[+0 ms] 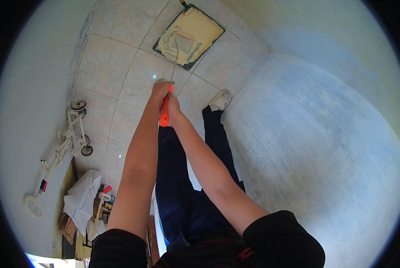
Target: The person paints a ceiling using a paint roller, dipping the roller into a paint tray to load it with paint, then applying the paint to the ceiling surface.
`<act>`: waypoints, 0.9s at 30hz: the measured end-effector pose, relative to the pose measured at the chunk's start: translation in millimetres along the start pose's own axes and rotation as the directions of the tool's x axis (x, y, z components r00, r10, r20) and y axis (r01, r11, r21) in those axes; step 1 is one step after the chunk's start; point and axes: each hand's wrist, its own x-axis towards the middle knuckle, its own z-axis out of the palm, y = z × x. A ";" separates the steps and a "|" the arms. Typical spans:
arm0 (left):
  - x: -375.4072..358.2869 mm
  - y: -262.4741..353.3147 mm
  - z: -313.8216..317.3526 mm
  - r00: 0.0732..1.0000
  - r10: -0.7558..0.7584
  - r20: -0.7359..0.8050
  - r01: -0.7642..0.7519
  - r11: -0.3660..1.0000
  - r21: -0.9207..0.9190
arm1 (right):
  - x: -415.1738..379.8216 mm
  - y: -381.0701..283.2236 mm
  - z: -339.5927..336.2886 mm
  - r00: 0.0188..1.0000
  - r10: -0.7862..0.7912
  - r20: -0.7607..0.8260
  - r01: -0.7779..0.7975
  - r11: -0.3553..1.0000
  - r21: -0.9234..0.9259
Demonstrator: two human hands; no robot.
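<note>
Both hands grip the orange handle of a paint roller [164, 118] in front of my legs. My left hand [161, 90] is wrapped round its upper end, close to the metal rod. Just below it, my right hand [174, 107] closes round the handle from the other side. The rod runs forward to the roller head, which lies in a black paint tray [157, 46] on the floor. Cream-coloured paint [201, 24] fills the tray's far part and is smeared thinly over the near part. Paint partly coats the roller sleeve.
Pale tiles [105, 62] cover the floor. A patchy blue-white wall [298, 134] rises on the right, near my shoe [221, 100]. Along the left wall stands a white wheeled frame [66, 139]. Behind it are a white bag [81, 198] and several mixed items. A dark handle sticks up at the tray's far corner.
</note>
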 end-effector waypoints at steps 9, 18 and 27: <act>-29.6 -61.9 -23.7 0.988 -0.149 -0.044 0.155 0.975 0.160 | -20.3 66.2 -8.6 1.000 -0.010 -0.002 0.010 0.999 0.051; 59.6 -10.1 -23.1 0.984 0.153 0.086 -0.172 0.944 0.282 | 36.4 15.8 28.2 0.983 -0.174 -0.050 0.177 0.982 0.070; 38.1 -81.5 -62.4 0.998 0.063 0.032 -0.071 0.880 0.470 | 19.3 90.1 33.1 0.973 -0.094 -0.212 0.119 0.987 0.106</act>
